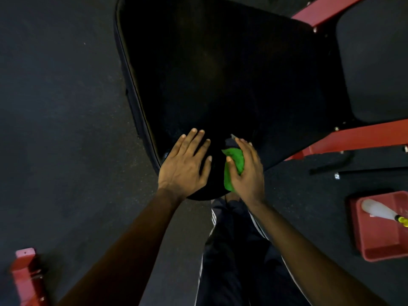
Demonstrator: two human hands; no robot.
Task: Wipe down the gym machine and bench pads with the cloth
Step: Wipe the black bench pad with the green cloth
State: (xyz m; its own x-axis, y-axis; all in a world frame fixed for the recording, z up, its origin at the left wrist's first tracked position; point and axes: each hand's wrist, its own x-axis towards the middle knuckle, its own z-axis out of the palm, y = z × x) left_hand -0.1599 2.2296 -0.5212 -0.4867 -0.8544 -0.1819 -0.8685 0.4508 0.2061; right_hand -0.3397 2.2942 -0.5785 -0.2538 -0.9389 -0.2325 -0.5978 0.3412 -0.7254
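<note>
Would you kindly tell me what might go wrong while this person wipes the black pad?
The right hand holds the green cloth bunched, so strokes may miss parts of the wide black pad. The left hand rests flat on the pad, possibly leaving that patch unwiped. The red tray on the floor nearby could be kicked.

The crumpled green cloth (231, 171) is mostly hidden under the right hand (248, 173). The big black vinyl pad (220, 74) runs off the top edge; the red plastic tray (375, 248) and white bottle (376, 212), off the right. The red metal post (26, 277) at lower left is blurred.
</note>
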